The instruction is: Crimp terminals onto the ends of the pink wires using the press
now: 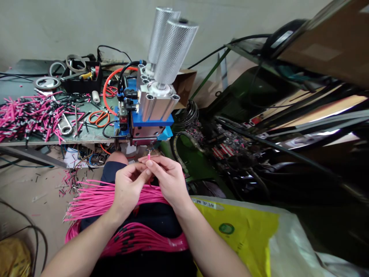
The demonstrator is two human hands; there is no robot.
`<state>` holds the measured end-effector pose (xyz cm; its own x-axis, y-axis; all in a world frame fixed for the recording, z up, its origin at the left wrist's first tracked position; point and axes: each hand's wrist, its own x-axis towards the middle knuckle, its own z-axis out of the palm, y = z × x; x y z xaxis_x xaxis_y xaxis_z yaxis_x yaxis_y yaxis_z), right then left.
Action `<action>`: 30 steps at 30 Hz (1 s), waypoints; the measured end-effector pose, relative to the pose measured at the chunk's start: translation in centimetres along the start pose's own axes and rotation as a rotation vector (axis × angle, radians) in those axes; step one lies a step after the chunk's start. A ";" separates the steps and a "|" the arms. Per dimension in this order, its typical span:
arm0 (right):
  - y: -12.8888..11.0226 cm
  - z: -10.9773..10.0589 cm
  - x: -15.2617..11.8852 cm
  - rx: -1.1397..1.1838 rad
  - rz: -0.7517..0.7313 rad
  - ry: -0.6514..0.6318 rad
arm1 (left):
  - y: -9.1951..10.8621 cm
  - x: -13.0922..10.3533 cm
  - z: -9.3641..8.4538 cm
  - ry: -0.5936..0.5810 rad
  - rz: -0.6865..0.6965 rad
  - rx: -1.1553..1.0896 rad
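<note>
Between my fingertips a pink cable end [149, 156] points up, its thin stripped wires spread at the tip. My left hand [131, 182] pinches it from the left, thumb and fingers closed. From the right, my right hand [168, 177] closes its thumb and forefinger on the same cable. The rest of that cable is hidden by the hands. Just beyond the fingertips stands a pneumatic press [148, 129] with two silver cylinders. A bundle of pink cables [92, 200] lies across my lap under the hands. Nearer my body is a second, curved pink bundle [144, 238] with black pieces.
On the green workbench [83, 137] at left lie a pile of pink and black cut pieces [31, 115], orange-handled scissors [99, 118], tape rolls and a black tool box [82, 82]. A yellow and white sack [239, 231] lies at right, with dark machinery behind it.
</note>
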<state>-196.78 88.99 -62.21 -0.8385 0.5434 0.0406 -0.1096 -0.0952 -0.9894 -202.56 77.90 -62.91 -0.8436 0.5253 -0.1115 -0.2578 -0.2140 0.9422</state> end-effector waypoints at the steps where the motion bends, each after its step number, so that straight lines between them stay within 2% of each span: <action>1: 0.0 0.0 0.0 0.003 0.004 0.001 | 0.0 -0.1 0.0 -0.002 0.002 -0.004; 10: 0.1 0.4 -0.4 0.027 -0.004 0.019 | -0.4 -0.5 -0.5 -0.047 0.007 -0.026; 17: 0.6 0.3 -0.7 0.066 -0.008 0.031 | -0.7 -1.0 -0.9 -0.045 0.044 0.039; 19: 0.6 0.3 -0.7 0.074 -0.012 0.058 | -1.4 -1.5 -1.1 -0.083 0.054 0.056; 25: -0.1 0.3 -0.5 0.138 -0.003 0.110 | -4.3 -3.3 -1.2 -0.294 -0.013 0.007; 28: -0.2 0.3 -0.9 0.156 -0.009 0.093 | -4.8 -3.6 -1.0 -0.323 -0.033 -0.052; 30: -0.1 0.2 -1.3 0.114 0.022 0.027 | -4.9 -3.7 -1.0 -0.302 -0.041 -0.066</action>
<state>-195.79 88.08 -62.18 -0.8267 0.5625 0.0132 -0.1525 -0.2014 -0.9676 -198.65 76.14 -67.42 -0.6565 0.7532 -0.0413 -0.3275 -0.2353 0.9151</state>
